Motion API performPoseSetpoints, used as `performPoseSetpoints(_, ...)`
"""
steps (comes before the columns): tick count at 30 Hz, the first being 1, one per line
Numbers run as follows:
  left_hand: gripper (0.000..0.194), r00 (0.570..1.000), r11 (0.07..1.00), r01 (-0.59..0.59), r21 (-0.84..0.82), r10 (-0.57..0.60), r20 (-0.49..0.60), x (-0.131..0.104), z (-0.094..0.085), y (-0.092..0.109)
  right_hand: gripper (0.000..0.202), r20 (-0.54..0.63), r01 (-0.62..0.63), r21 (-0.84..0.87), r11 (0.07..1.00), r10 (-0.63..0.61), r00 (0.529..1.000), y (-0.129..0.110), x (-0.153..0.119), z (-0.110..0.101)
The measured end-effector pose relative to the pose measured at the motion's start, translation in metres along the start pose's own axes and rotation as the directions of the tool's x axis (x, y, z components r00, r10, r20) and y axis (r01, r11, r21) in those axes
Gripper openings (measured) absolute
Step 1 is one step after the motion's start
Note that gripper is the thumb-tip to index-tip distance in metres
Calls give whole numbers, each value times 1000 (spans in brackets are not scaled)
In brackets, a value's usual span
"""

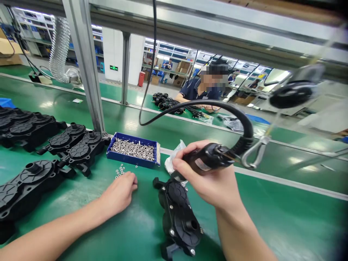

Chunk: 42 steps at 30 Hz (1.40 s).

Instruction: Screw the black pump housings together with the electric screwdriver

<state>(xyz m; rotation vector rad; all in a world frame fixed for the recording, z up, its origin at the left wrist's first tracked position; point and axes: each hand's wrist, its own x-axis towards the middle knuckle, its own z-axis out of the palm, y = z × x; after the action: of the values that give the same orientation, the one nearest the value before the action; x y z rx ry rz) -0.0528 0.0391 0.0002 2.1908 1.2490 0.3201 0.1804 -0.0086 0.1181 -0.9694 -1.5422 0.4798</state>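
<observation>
My right hand [210,177] grips a black electric screwdriver [209,159] hung on a cable and carabiner, its tip pointing down at the upper end of a black plastic housing [178,214] lying on the green bench. My left hand [119,192] rests on the bench left of the housing, fingers curled, fingertips next to several small washers [120,170]; whether it pinches one is hidden. Just beyond them sits a blue tray of screws [133,149].
More black housings [73,143] lie in rows at the left, one large piece [24,186] at the near left. A metal post [87,72] stands behind the tray. A white plastic bag [174,156] lies behind the screwdriver. Another person [203,90] works across the conveyor.
</observation>
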Motion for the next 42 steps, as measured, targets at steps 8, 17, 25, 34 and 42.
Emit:
performPoseSetpoints(8,51,908,117,406,-907,63,414,4,-15,5,22,-6,-55,31,998,55,998,1,7,-10)
performPoseSetpoints(17,41,908,-4,409,-912,99,407,4,-14,6,20,22,-56,63,996,55,998,4,8,-12)
performPoseSetpoints(25,23,862,280,505,-816,-219,458,19,13,24,22,37,-69,100,993,66,997,5,10,-11)
performPoseSetpoints(34,36,898,462,435,-773,-284,336,35,54,56,23,24,-45,107,993,43,999,12,8,-17)
performPoseSetpoints(42,28,884,286,430,-856,-327,335,26,56,63,18,-153,90,161,983,-65,986,7,5,-15)
